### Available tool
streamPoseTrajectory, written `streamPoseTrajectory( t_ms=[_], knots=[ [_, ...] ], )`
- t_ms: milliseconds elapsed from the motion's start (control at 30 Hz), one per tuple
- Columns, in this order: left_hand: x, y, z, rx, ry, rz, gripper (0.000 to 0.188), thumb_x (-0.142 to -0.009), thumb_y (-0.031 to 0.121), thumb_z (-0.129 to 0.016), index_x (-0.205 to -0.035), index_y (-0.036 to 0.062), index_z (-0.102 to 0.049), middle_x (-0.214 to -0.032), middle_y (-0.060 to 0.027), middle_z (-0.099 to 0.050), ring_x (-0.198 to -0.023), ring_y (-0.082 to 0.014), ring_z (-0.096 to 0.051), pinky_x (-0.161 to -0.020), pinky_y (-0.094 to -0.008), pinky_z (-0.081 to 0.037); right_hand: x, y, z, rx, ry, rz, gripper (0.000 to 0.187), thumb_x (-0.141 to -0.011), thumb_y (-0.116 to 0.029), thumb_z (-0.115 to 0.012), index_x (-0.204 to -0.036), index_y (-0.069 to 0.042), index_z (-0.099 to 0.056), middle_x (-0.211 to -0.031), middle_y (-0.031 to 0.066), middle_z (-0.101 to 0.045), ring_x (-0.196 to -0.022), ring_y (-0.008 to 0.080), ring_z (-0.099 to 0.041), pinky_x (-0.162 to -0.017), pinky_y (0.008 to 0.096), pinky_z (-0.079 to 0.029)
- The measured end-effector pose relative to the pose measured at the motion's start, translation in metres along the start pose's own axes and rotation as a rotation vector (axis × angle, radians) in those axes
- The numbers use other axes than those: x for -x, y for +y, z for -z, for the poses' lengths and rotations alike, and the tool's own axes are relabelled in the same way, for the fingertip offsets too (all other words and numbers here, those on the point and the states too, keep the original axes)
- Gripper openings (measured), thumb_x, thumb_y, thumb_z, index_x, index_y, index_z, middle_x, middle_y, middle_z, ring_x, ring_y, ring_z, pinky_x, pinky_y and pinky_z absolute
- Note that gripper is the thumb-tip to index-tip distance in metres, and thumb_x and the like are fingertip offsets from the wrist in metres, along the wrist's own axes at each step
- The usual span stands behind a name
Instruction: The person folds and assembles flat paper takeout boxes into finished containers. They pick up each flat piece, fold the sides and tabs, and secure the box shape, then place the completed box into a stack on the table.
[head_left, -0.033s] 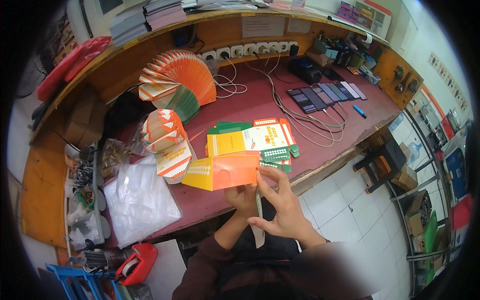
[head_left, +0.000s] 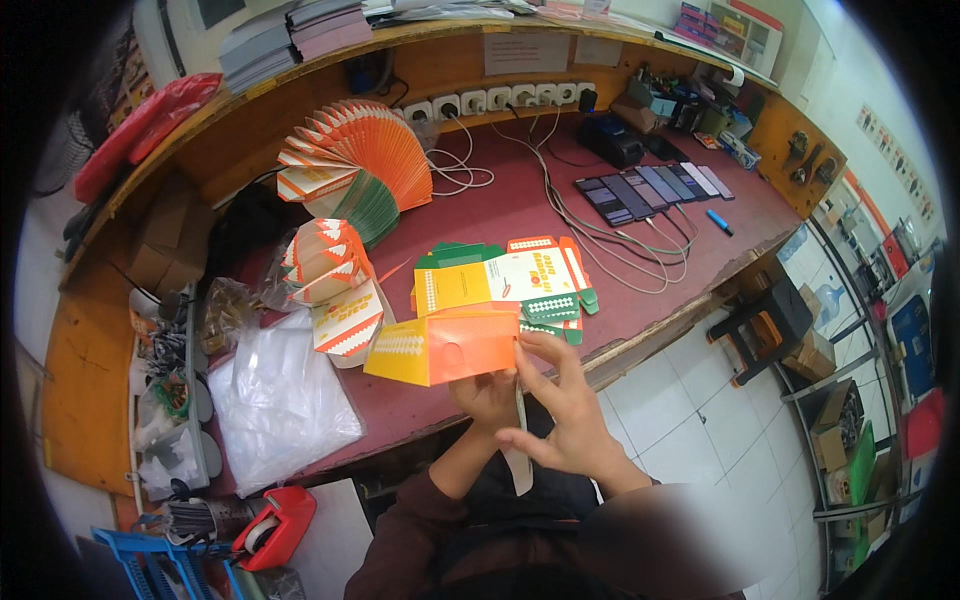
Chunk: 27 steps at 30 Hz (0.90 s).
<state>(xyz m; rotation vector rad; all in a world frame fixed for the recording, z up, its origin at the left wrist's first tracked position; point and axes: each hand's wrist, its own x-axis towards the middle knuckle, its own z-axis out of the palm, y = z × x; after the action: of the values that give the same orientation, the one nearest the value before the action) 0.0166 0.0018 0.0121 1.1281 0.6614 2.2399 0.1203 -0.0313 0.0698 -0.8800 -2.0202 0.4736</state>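
Cardboard everywhere on a dark red workbench (head_left: pixel 520 200), taken here from left edge to right. Far left: clear plastic bags (head_left: pixel 280 400) heaped near the bench front, a red tape dispenser (head_left: pixel 275 525) below them. Next, a small fan of folded cartons (head_left: pixel 325 270) beside the bags, and behind it a large fan of orange and green carton blanks (head_left: pixel 355 160) spread toward the back wall. Then the piece in hand: an orange-yellow carton (head_left: pixel 445 348), half-formed, held over the bench's front edge, long axis running left to right and tilted slightly, yellow end out to the left, orange end at the fingers. Both hands at that right-hand end only (left end unsupported, hanging free). Left hand (head_left: pixel 490 395) just under the carton's lower right corner, closed on the card from below, thumb partly hidden. Right hand (head_left: pixel 565 420) a little further right and nearer the body, fingers raised and pinching the carton's right edge; grasp firm by the look, not released. Carton thus up and to the left of both hands, left hand the nearer to its middle. Just behind it, flat printed blanks (head_left: pixel 510 280) in yellow, green and white lying on the bench, almost touching the carton's upper edge. Further right, white cables (head_left: pixel 600 240) trailing to a row of dark phones (head_left: pixel 650 190), well apart from the work.
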Motion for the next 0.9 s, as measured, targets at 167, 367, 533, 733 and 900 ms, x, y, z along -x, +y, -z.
streamPoseTrajectory(
  t_ms=[167,367,533,733,900],
  knots=[
    [0.008,0.003,0.006,-0.288,-0.266,-0.174,0.023,-0.092,0.015,-0.055,-0.107,-0.0029,-0.058,-0.107,-0.0106,-0.061,-0.096,-0.0208,-0.060,-0.084,-0.0313,-0.048,-0.004,0.016,0.004,-0.046,0.363,0.096,0.026,-0.069,-0.003,-0.074,-0.094,-0.003,-0.069,-0.102,0.0128,-0.061,-0.086,0.0249,-0.065,-0.071,0.0279,-0.053],
    [0.016,0.002,0.017,-0.175,-0.183,0.025,0.026,-0.093,0.007,-0.050,-0.117,-0.0027,-0.050,-0.114,-0.0125,-0.057,-0.100,-0.0215,-0.059,-0.084,-0.0308,-0.049,-0.001,0.013,0.006,0.098,0.240,0.179,0.024,-0.069,-0.003,-0.072,-0.093,-0.004,-0.068,-0.104,0.0108,-0.063,-0.083,0.0245,-0.066,-0.065,0.0277,-0.053],
    [0.014,0.026,0.005,0.434,-0.055,0.424,0.035,-0.089,0.003,-0.050,-0.123,-0.0043,-0.047,-0.122,-0.0137,-0.053,-0.108,-0.0219,-0.055,-0.091,-0.0333,-0.045,-0.001,0.009,-0.009,0.125,0.184,0.120,0.048,-0.069,-0.007,-0.071,-0.115,-0.006,-0.060,-0.127,0.0212,-0.045,-0.111,0.0363,-0.052,-0.085,0.0384,-0.048],
    [-0.022,0.036,0.002,0.269,-0.019,0.723,0.028,-0.090,0.005,-0.055,-0.116,-0.0039,-0.049,-0.112,-0.0107,-0.060,-0.102,-0.0205,-0.061,-0.091,-0.0312,-0.049,0.004,0.022,-0.014,0.175,0.021,0.038,0.080,-0.063,-0.013,-0.076,-0.134,-0.007,-0.040,-0.136,0.0268,-0.032,-0.122,0.0425,-0.041,-0.094,0.0450,-0.042],
    [-0.035,0.028,0.000,0.403,0.059,0.665,0.026,-0.091,0.006,-0.053,-0.115,-0.0025,-0.050,-0.109,-0.0126,-0.060,-0.094,-0.0202,-0.064,-0.082,-0.0320,-0.056,0.012,0.024,-0.015,0.169,0.156,-0.099,0.098,-0.055,-0.019,-0.083,-0.137,-0.008,-0.032,-0.128,0.0216,-0.041,-0.115,0.0388,-0.047,-0.089,0.0443,-0.045]
  ],
)
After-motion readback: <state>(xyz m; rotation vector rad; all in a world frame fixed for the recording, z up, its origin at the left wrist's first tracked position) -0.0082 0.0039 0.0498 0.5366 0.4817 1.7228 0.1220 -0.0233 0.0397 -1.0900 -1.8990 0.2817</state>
